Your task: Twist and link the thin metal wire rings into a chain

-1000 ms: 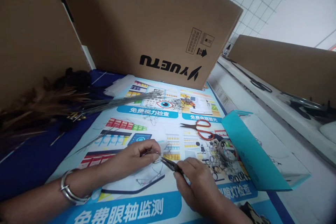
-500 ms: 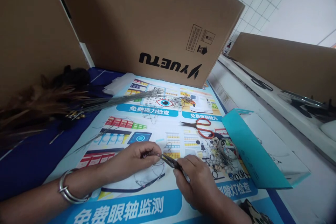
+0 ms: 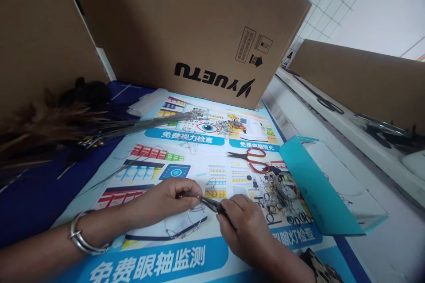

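Head view. Left hand (image 3: 172, 199): thumb and fingers pinched narrow around a thin beaded wire (image 3: 186, 232), small pinkish dots along it, a loose loop drooping below the fingertips over the printed sheet. Right hand (image 3: 244, 225): fingers curled round the handles of dark metal pliers (image 3: 210, 204), slender tapered nose meeting the wire at the left fingertips; cannot tell whether the tips grip it. Silver bangle (image 3: 77, 234) on the left wrist, smooth, rounded, polished.

Printed sheet (image 3: 215, 247) beneath, flat, with blue banners and coloured panels. Beyond the hands, scissors (image 3: 247, 156), dark blades, slim red-orange looped handles. Right of these, a tangled heap of wire pieces (image 3: 270, 203), fine and springy, with round black rings (image 3: 300, 218) near; a teal box (image 3: 307, 185), flat-sided, just beside. Far left: stiff grey wire bundle (image 3: 149, 125), wispy brown feathers (image 3: 49, 124) on dark blue cloth (image 3: 29, 212). Matte brown carton (image 3: 166, 31) stands behind.
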### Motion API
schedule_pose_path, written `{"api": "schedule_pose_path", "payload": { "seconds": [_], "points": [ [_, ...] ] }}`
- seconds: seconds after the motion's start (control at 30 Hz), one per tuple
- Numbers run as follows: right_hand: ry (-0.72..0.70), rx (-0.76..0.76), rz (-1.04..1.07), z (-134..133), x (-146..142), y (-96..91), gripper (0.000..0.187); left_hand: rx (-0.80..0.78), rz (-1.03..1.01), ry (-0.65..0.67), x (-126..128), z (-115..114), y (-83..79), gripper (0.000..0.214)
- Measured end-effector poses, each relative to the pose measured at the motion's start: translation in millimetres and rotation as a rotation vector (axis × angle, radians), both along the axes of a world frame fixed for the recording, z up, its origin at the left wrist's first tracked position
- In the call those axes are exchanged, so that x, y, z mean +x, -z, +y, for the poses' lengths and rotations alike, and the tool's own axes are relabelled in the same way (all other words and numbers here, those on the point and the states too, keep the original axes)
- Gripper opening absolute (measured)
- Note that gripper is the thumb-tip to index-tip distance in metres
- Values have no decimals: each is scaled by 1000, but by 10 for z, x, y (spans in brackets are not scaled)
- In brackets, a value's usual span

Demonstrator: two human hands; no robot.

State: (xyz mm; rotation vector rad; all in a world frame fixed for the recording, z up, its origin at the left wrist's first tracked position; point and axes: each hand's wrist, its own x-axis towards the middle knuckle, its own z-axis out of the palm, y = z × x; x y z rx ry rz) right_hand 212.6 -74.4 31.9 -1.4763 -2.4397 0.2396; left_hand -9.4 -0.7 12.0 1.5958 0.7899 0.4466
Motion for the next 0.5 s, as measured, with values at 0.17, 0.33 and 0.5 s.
{"api": "schedule_pose_path", "payload": {
  "seconds": [0.17,0.33,0.5],
  "points": [
    [-18,-23,-1,-1,6,-3,10,-63,-17,34,-13,17,3,17],
    [-66,-7,17,4,5,17,13,-168,-62,103,-42,41,19,16],
    [-95,-43,5,5,-4,-13,13,-219,-73,144,-66,65,30,14]
  ]
}}
